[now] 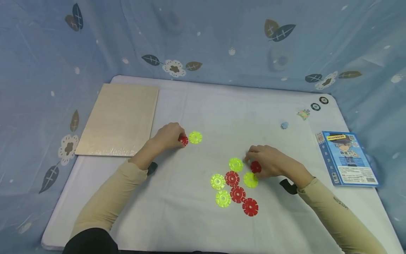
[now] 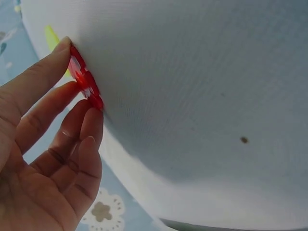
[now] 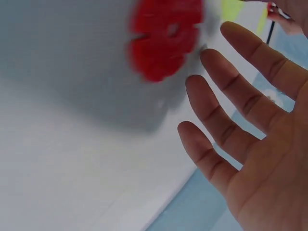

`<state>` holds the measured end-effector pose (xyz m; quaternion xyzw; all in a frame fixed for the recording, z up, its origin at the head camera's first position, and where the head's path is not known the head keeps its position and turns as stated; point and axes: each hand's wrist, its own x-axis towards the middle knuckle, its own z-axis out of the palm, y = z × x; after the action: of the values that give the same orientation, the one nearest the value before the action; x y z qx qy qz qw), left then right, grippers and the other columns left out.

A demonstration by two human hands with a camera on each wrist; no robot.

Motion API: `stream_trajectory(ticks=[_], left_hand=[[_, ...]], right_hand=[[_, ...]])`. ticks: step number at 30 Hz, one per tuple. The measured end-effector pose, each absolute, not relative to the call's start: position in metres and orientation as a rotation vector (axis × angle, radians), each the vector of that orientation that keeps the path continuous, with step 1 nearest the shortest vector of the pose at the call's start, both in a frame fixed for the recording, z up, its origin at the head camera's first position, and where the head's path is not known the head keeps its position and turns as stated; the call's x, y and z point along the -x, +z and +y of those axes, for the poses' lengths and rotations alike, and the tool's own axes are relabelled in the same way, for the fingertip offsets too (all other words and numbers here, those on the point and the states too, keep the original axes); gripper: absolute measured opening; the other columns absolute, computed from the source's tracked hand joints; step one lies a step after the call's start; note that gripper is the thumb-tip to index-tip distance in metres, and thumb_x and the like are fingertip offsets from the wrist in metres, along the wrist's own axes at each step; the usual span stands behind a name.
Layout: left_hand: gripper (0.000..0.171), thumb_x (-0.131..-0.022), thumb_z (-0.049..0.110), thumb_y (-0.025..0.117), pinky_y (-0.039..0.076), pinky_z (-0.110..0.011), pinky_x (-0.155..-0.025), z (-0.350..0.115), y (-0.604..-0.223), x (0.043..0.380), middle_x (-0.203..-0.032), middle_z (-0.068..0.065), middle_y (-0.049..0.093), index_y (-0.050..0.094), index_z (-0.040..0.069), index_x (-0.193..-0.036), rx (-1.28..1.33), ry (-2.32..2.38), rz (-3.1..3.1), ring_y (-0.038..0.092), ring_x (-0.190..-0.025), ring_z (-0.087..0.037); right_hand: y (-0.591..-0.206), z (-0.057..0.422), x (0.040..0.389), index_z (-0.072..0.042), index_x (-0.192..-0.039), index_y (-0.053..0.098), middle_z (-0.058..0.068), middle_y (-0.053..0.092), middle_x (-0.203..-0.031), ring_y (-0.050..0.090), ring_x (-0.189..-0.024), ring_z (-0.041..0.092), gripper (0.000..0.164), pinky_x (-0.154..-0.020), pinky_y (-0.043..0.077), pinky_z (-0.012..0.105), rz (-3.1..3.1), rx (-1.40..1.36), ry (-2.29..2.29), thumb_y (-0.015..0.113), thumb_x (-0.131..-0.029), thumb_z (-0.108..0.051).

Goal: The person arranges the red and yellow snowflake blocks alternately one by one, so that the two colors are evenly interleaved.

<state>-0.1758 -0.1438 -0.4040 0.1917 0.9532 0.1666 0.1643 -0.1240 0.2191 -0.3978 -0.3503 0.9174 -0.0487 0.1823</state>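
Note:
My left hand [image 1: 169, 135] pinches a red notched building disc [image 2: 85, 79] between thumb and fingers, tilted on its edge in the left wrist view. Just beyond it is a yellow-green notched disc [image 1: 195, 137]. My right hand [image 1: 266, 160] is over the loose discs at right of centre, its fingers [image 3: 231, 79] spread and slightly bent. Beneath that hand is another red disc [image 1: 256, 167], blurred in the right wrist view. Beside it lie a yellow-green disc [image 1: 251, 180] and another yellow-green one [image 1: 236, 164] near the fingertips.
More red discs [image 1: 238, 194] and yellow-green discs [image 1: 223, 198] lie nearer the front. A beige board [image 1: 118, 120] occupies the back left of the white table [image 1: 190, 218]. At right stands a blue box [image 1: 349, 158], with small stickers [image 1: 303, 114] behind it. Blue patterned cloth [image 1: 222, 35] surrounds the table.

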Motion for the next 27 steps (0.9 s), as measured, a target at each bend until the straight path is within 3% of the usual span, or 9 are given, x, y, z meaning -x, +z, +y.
stream_trajectory(ticks=[6, 20, 27], left_hand=[[0.03, -0.077, 0.019, 0.081, 0.049, -0.034, -0.073, -0.146, -0.402, 0.174, -0.092, -0.008, 0.067, 0.074, 0.003, -0.101, -0.536, 0.486, 2.718, 0.058, -0.083, -0.019], [0.03, -0.077, 0.02, 0.08, 0.048, -0.034, -0.071, -0.144, -0.402, 0.173, -0.093, -0.007, 0.066, 0.074, 0.005, -0.102, -0.524, 0.497, 2.715, 0.057, -0.084, -0.02], [0.03, -0.077, 0.02, 0.081, 0.048, -0.034, -0.073, -0.145, -0.402, 0.173, -0.094, -0.007, 0.066, 0.074, 0.005, -0.102, -0.524, 0.488, 2.716, 0.057, -0.086, -0.02]], right_hand=[[-0.401, 0.231, 0.115, -0.026, -0.11, 0.066, 0.002, 0.059, -0.118, 0.058, -0.105, 0.021, 0.047, -0.088, 0.054, 0.041, 2.587, 0.941, -0.145, 0.085, -0.066, -0.028], [-0.404, 0.24, 0.104, -0.021, -0.109, 0.064, -0.003, 0.057, -0.108, 0.056, -0.093, 0.012, 0.051, -0.076, 0.056, 0.029, 2.591, 0.836, -0.253, 0.086, -0.063, -0.024], [-0.396, 0.237, 0.122, -0.016, -0.107, 0.065, -0.005, 0.059, -0.1, 0.054, -0.084, 0.01, 0.048, -0.073, 0.052, 0.027, 2.667, 0.885, -0.348, 0.084, -0.064, -0.023]])
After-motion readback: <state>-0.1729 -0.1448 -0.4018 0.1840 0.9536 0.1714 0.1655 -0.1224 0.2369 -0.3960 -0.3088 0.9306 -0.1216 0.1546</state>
